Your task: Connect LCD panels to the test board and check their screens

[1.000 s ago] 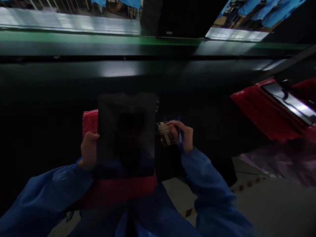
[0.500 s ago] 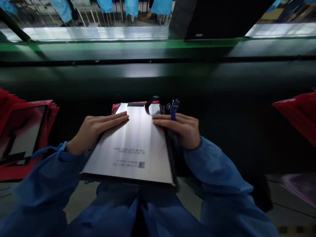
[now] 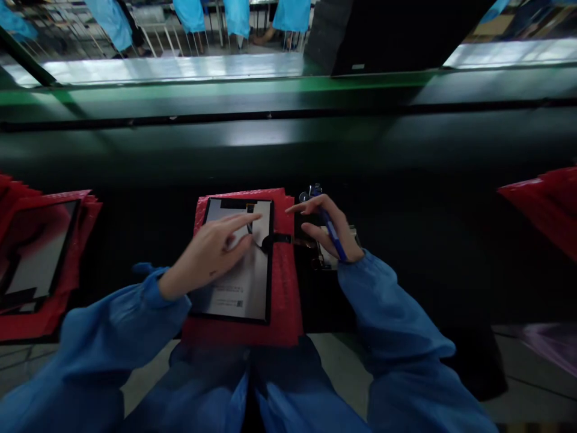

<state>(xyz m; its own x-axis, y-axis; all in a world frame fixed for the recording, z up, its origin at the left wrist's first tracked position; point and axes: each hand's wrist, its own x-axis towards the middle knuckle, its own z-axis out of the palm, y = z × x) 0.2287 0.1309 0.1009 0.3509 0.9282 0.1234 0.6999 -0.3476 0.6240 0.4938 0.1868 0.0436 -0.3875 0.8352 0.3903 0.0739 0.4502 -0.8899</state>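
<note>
A flat display panel (image 3: 256,276) lies back side up, its silvery back printed with small text and a code. Under it are red bubble bags (image 3: 287,294). My left hand (image 3: 210,252) is over the panel, index finger stretched out and thumb apart, near a dark ribbon cable (image 3: 265,243) that runs over the panel's right edge. My right hand (image 3: 333,219) is just right of the bags, index finger pointing left. A blue pen (image 3: 332,231) is tucked in it. Partly hidden below this hand is a small pale part (image 3: 328,255) with a metallic edge.
More red bags with a panel (image 3: 38,246) lie at the left. Another red stack (image 3: 547,207) is at the right edge. A small shiny metal piece (image 3: 311,192) sits beyond my right hand. A black cable (image 3: 270,115) runs across the green bench behind.
The panel was tilted up between both hands; now it lies flat on the red bags. My left hand has moved onto its middle, and my right hand has come off it.
</note>
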